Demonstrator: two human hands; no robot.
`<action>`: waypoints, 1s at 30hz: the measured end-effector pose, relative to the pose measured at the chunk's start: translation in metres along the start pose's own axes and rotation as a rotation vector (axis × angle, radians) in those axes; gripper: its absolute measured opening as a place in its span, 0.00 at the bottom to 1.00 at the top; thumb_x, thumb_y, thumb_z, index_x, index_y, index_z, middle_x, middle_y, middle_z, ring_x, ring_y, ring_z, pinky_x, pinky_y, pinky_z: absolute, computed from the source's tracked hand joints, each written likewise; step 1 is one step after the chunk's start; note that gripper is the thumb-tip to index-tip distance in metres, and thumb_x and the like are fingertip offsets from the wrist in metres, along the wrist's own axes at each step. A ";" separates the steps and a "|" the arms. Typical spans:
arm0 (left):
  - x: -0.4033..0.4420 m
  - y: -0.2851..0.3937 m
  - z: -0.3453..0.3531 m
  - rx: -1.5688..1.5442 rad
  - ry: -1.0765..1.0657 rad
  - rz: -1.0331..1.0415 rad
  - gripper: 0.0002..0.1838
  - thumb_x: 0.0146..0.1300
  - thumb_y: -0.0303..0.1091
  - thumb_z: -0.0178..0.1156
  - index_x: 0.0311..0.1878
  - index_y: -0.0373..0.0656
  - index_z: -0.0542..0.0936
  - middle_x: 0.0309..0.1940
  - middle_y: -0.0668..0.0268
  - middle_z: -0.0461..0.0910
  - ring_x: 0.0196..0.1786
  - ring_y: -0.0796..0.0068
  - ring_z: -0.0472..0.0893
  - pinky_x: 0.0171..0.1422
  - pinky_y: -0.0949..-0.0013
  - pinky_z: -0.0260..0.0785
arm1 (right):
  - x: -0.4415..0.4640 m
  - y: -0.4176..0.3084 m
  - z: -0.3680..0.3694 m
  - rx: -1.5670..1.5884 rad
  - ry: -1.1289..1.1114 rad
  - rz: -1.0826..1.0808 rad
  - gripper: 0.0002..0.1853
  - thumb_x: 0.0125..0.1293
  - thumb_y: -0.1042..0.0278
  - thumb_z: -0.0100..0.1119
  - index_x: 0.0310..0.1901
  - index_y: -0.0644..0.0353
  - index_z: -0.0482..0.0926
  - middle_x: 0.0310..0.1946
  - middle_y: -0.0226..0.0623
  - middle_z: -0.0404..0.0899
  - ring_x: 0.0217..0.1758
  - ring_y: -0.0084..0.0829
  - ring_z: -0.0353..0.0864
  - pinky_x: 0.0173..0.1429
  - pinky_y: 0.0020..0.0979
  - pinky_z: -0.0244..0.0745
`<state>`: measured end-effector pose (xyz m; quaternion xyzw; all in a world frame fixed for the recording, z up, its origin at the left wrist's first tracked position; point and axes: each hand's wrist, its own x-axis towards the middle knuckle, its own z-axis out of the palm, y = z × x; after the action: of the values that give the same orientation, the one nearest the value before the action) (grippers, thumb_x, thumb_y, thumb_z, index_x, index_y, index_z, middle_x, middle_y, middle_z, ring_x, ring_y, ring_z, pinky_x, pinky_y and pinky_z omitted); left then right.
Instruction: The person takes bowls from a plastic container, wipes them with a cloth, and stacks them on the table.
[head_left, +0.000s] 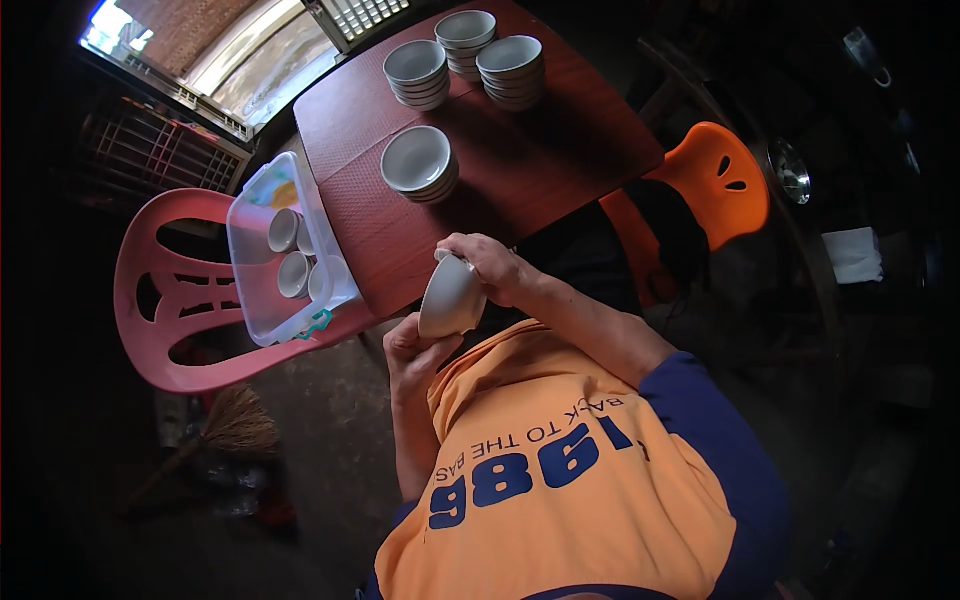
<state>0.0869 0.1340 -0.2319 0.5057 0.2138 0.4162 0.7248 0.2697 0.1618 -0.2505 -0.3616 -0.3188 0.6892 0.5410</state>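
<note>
A white bowl (450, 300) is tilted on its side in front of my body, just off the table's near edge. My left hand (418, 350) grips its lower end, with the thumb along the outside. At the upper end my right hand (487, 268) is closed around the rim. A small white piece shows by the right fingers; I cannot tell whether it is cloth or part of the bowl. The nearest stack of bowls (418, 165) stands on the red-brown table (350, 130) beyond my hands.
Farther back are three more bowl stacks (415, 70). Left of the table, a clear plastic bin (255, 315) with several small bowls rests on a pink chair (135, 300). An orange chair (735, 190) stands at the right. A straw broom (240, 425) lies lower left.
</note>
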 end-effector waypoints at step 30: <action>0.036 0.027 0.022 -0.052 0.231 -0.040 0.14 0.55 0.19 0.64 0.46 0.31 0.76 0.41 0.63 0.80 0.44 0.79 0.78 0.52 0.74 0.70 | -0.011 -0.043 0.033 -0.492 0.250 -0.490 0.15 0.72 0.63 0.43 0.49 0.63 0.76 0.45 0.40 0.79 0.50 0.33 0.78 0.62 0.33 0.67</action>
<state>0.1127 0.1553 -0.1951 0.4310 0.2949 0.4626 0.7165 0.2655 0.1588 -0.1956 -0.4753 -0.4833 0.3924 0.6217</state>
